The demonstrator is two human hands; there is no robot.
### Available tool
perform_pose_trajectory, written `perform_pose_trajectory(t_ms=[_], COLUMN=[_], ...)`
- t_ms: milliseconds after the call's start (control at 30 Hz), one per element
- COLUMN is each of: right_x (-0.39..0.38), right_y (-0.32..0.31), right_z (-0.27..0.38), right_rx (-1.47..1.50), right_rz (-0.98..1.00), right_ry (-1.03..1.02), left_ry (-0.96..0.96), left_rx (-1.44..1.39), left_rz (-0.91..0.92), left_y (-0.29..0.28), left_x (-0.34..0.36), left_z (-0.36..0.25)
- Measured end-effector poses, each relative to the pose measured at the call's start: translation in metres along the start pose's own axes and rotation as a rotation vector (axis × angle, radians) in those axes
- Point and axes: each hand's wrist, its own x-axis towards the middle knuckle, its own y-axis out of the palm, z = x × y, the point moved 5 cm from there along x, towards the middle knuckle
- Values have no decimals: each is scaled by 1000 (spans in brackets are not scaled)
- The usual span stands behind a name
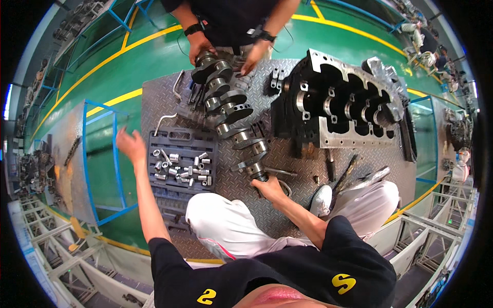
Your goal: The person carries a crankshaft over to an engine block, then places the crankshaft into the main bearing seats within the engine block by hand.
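A long steel crankshaft (pixel 241 138) lies slantwise above the metal platform, its near end toward me. My right hand (pixel 269 189) is wrapped round that near end. A co-worker's hand (pixel 201 50) grips the far end, while that person's other hand (pixel 254 56), blurred, hovers beside the shaft. Out to the left, my left hand (pixel 132 145) is raised with fingers apart and holds nothing. It is nearest to an open grey socket-set case (pixel 210 149), where several chrome sockets (pixel 179 174) lie loose.
A black engine block (pixel 323 123) with its bearing saddles facing up stands at the right. Bearing caps (pixel 277 78), bent metal tubes (pixel 165 122) and a dark-handled tool (pixel 330 167) lie on the chequered platform (pixel 231 197). Blue-framed tables (pixel 86 164) flank it.
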Motion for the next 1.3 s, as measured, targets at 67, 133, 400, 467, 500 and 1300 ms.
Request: perform_pose_trajectory(t_ms=[67, 133, 400, 467, 500, 1300], right_x=[-3, -18, -83, -110, -120, -203], right_y=[-2, -2, -55, -60, -64, -128], right_z=[-23, -21, -3, 14, 26, 179], right_rx=[41, 98, -132, -191, -227, -520], right_rz=[13, 36, 20, 10, 0, -187], right_ry=[20, 26, 96, 135, 168, 162], left_ry=[106, 101, -963, -1143, -1217, -1704], left_rx=[-75, -229, -679, -790, -804, -1183], left_rz=[232, 400, 1047, 1186, 1175, 1149], left_y=[27, 44, 65, 57, 57, -129], left_x=[15, 21, -33, -64, -79, -78], left_z=[-68, -121, -244, -218, -211, -424])
